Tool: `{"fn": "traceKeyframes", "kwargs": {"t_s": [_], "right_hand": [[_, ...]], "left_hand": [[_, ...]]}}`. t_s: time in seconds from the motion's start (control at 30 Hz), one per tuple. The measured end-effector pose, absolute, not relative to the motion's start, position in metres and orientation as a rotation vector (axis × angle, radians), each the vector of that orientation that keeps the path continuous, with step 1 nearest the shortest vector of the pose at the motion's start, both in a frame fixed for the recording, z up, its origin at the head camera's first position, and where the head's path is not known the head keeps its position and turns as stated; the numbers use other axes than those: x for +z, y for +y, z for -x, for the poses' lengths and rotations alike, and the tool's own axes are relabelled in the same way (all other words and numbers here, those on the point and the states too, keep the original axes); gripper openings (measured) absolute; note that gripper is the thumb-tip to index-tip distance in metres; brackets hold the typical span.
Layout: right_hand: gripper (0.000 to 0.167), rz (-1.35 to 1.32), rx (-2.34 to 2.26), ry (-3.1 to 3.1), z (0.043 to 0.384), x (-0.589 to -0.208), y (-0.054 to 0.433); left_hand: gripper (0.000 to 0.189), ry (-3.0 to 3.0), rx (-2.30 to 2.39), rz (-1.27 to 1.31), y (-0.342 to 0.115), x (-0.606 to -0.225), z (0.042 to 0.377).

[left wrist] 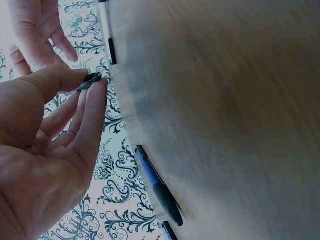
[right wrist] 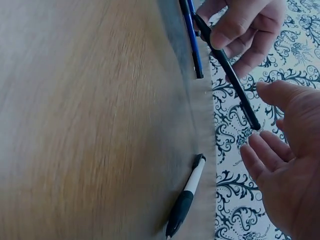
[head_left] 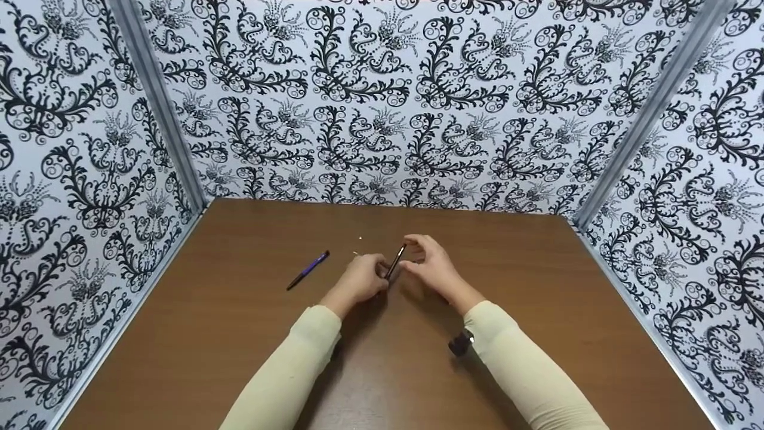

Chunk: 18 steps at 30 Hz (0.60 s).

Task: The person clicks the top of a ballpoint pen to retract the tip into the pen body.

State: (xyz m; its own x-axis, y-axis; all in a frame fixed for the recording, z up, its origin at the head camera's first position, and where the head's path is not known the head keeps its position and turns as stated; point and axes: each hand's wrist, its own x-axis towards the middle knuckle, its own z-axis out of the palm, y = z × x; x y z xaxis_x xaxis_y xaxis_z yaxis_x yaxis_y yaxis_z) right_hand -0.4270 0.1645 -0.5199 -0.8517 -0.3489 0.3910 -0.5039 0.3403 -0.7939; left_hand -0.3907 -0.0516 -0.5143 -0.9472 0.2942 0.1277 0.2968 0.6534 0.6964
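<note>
My left hand (head_left: 362,279) pinches a slim black pen (head_left: 395,263) between thumb and fingers near its lower end. The pen slants up and away above the table. In the right wrist view most of that black pen (right wrist: 234,77) shows, its free end pointing toward my right hand (right wrist: 295,145). That hand (head_left: 439,269) holds nothing; its thumb and fingers are spread around the pen's free end, apart from it. The left wrist view shows only the pen's tip (left wrist: 93,77) past the pinching fingers. A blue pen with black ends (head_left: 308,270) lies left of my left hand.
A white pen with a black grip (right wrist: 187,192) lies on the brown table (head_left: 239,358) in the right wrist view; the head view does not show it plainly. Small pale specks (head_left: 360,238) sit behind my left hand. Patterned walls (head_left: 382,119) enclose the table's back and sides.
</note>
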Motion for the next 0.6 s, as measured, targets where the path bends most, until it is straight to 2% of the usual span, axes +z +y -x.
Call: {"fn": "traceKeyframes", "kwargs": {"t_s": [0.6], "right_hand": [[0.051,-0.460,1.859,-2.245,0.405,-0.493,0.152]], "left_hand": [[0.033,-2.653,-1.424,0.542,-0.044,-0.509,0.380]]}}
